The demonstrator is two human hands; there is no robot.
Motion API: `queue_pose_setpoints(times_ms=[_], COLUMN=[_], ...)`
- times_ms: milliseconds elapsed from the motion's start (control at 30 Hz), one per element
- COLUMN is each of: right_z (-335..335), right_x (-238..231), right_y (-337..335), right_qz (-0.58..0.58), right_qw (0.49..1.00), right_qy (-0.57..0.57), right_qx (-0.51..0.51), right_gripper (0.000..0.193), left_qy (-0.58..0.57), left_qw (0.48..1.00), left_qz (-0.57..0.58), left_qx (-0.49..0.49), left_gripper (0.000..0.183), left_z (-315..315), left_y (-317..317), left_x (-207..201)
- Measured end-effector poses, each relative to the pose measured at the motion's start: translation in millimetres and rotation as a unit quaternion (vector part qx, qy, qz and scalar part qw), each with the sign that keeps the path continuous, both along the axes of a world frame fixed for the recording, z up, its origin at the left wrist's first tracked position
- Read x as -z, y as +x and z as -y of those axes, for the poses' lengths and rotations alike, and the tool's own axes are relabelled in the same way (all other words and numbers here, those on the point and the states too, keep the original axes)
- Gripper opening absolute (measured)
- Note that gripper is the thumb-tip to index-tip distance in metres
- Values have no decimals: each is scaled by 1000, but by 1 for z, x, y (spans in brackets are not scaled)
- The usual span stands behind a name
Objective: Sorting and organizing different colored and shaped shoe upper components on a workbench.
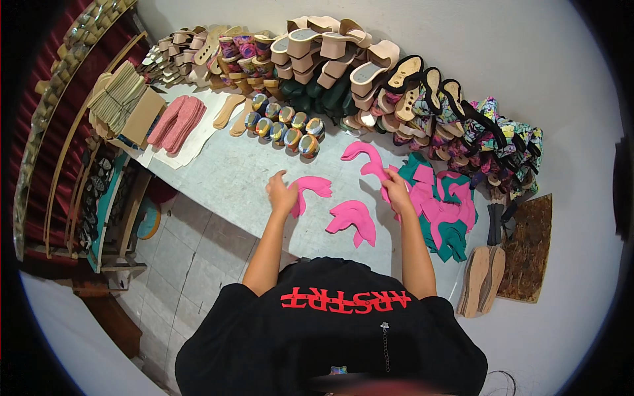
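Observation:
My right hand (397, 193) is closed on a curved pink shoe-upper piece (370, 153), raised in front of a heap of pink and green pieces. On the left, my left hand (281, 194) is at the edge of another curved pink piece (313, 185), fingers stretched out and apart. Between my arms a pink piece with notched ends (354, 218) lies flat on the table. Beside my right hand spreads the heap of pink cut pieces (441, 210), mixed with dark green pieces (453, 247).
Stacked block-heel soles (333, 46) and patterned shoes (522, 135) line the wall behind the grey table (218, 188). Several colourful rolled pieces (288, 127) stand left of centre. Red insoles (177, 124) lie farther left. Tan soles (481, 280) and a worn board (526, 249) lie right.

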State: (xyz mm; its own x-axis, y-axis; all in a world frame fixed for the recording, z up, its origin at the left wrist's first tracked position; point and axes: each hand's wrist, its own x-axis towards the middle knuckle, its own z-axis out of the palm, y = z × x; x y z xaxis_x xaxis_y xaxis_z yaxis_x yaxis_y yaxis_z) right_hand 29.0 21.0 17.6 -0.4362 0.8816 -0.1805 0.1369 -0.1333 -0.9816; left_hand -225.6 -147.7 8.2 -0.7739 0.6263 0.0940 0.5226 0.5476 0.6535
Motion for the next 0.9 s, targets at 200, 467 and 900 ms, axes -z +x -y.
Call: queue_pose_setpoints(times_ms=[200,467,900], right_z=[3,-51,-90], right_x=[-38,18,34], right_y=[-28,-30,-73], right_qz=[22,87,320], right_qw=[986,988,922], right_qy=[-56,121,166], right_qx=[-157,37,141], right_gripper=[20,19,17], left_qy=[186,51,28], left_qw=[896,816,970], left_qz=[262,504,166], left_qx=[306,279,174], left_gripper=[32,14,15], left_z=[-67,-131,-196], left_y=[34,36,25], left_x=[-3,-1,51])
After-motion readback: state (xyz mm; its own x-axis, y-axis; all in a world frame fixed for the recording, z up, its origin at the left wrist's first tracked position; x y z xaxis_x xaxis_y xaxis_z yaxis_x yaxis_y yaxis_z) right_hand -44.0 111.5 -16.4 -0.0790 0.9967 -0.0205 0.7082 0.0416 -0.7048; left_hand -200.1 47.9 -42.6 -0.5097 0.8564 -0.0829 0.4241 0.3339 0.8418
